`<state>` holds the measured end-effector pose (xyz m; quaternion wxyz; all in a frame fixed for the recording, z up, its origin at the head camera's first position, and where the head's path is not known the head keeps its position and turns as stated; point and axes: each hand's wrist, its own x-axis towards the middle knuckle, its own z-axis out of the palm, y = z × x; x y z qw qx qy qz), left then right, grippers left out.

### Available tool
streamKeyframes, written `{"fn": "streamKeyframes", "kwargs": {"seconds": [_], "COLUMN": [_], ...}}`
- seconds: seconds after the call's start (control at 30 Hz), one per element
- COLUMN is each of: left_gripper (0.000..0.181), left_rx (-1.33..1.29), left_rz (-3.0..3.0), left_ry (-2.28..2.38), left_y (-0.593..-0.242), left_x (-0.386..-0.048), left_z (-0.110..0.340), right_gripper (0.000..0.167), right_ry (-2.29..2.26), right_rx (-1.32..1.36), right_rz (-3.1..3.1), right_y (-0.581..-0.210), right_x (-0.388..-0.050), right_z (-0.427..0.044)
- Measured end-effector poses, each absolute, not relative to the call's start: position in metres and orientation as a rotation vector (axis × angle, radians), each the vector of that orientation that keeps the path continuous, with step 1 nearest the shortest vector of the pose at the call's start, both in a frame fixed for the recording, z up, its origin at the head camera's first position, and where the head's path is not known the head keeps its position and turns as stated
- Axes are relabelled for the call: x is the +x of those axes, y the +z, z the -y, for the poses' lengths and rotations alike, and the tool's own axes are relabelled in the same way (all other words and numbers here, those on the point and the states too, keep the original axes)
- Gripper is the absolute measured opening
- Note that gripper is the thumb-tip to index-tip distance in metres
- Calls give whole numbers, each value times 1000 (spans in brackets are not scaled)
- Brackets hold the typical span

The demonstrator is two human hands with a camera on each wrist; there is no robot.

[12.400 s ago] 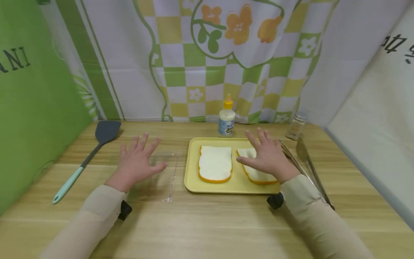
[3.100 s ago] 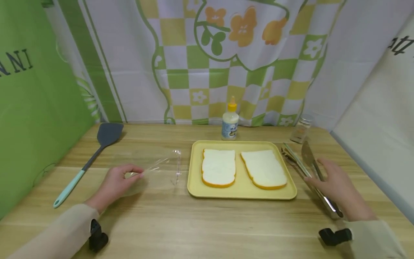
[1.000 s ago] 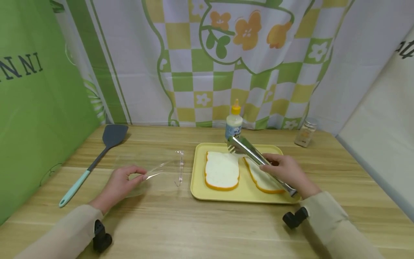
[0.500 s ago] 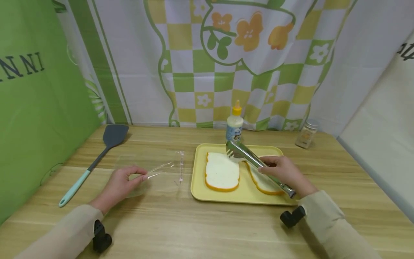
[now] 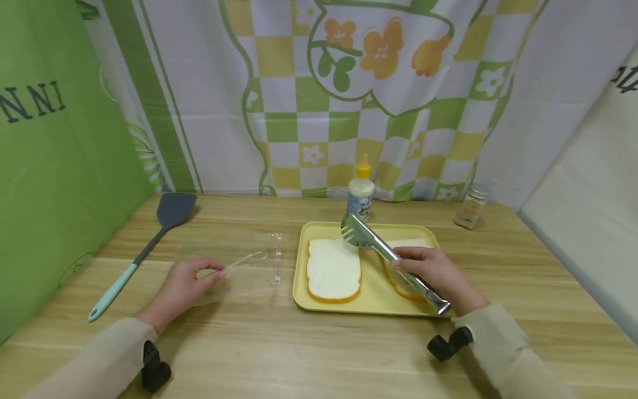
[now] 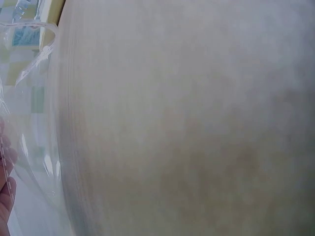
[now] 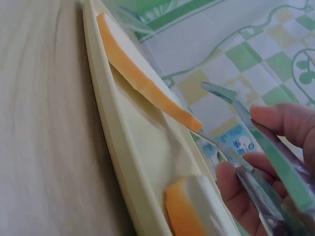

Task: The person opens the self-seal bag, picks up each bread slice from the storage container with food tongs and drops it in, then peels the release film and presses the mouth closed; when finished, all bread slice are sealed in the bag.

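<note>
The right grip (image 5: 438, 274) is clamped round steel serving tongs (image 5: 380, 247), whose two arms stand apart. Ahead and to the left of this grip, the tongs reach the left bread slice (image 5: 333, 269) – the right wrist camera shows the lower arm at the slice's near edge, apparently slid beneath it, though the contact itself is hard to make out. The upper arm is clear above the slice. There the slice is tilted, with a gap between its orange crust and the yellow tray (image 5: 371, 296). Just below the right grip lies the right bread slice (image 7: 199, 209), on the same tray and partly hidden from the head camera.

The left grip (image 5: 188, 282) has thumb and fingers together, pinching a clear plastic bag (image 5: 249, 271), which spreads from it to the right over the bench (image 5: 299, 354). Up and left of that grip lies a turner (image 5: 149, 245) with a dark head and mint handle. Beyond the right grip – past the tray – stand a yellow-capped squeeze bottle (image 5: 361, 194) and, farther right, a glass shaker (image 5: 471, 208).
</note>
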<state>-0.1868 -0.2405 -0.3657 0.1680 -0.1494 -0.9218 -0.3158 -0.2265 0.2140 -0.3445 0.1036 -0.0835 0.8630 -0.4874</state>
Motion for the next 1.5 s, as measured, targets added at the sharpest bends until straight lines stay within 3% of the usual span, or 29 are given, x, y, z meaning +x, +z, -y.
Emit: {"fn": "streamKeyframes", "kwargs": {"seconds": [1.0,1.5], "left_gripper": [8,9], "left_rx": [-423,-426], "left_rz": [2626,2640], "left_ry": [-898,-904], "left_y": [-367,-366], "left_x": [-187,-187], "left_z": [240,240], "right_gripper": [47,55], "right_ry": [-1760,-1940], "right_rx": [-216,-269], "right_rz": [-2498,-2492], "right_y": [-344,-351], "right_x": [-169,-143], "right_z": [-131,-89]}}
